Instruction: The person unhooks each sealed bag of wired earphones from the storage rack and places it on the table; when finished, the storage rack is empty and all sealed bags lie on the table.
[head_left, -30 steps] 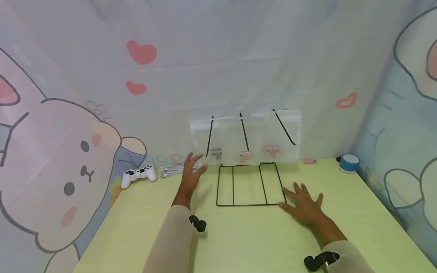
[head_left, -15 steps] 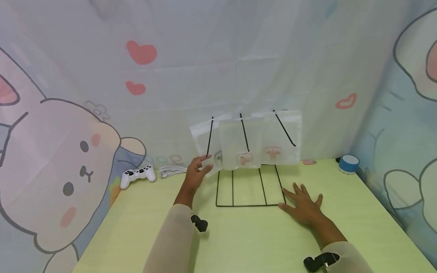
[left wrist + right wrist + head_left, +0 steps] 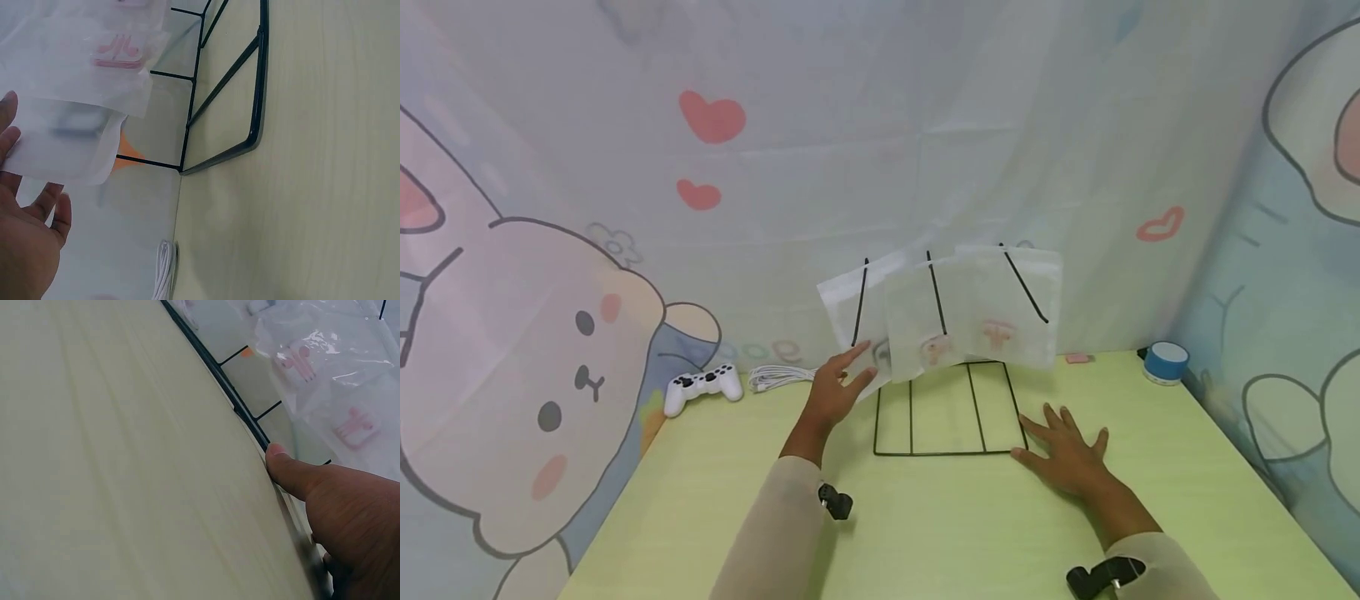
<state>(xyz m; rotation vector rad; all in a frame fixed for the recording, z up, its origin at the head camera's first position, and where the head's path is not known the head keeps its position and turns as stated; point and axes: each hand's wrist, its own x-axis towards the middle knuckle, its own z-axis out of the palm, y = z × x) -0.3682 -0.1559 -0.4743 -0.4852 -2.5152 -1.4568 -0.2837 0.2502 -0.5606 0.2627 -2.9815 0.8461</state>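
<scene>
A black wire rack (image 3: 950, 453) stands on the table with three translucent plastic bags hanging from its prongs. At the left bag (image 3: 841, 302), which tilts, my left hand (image 3: 832, 392) touches the lower left edge with spread fingers. A dark small item shows through it. The middle bag (image 3: 908, 312) and right bag (image 3: 1033, 342) each have a small pinkish item inside. In the left wrist view the fingers overlap the left bag (image 3: 62, 153). My right hand (image 3: 1069, 450) rests with fingers spread against the base's right side, the thumb (image 3: 284, 465) on its front corner.
Left of the rack lie a white game controller (image 3: 703, 385) and a coiled white cable (image 3: 778, 377). A small pink block (image 3: 1078, 358) and a blue-and-white round container (image 3: 1167, 362) sit at the back right. A printed curtain (image 3: 820, 167) hangs behind the table.
My left hand has moved right to the left bag, pushing its lower part over so it hangs tilted. The middle bag has tilted too. The right hand has stayed put.
</scene>
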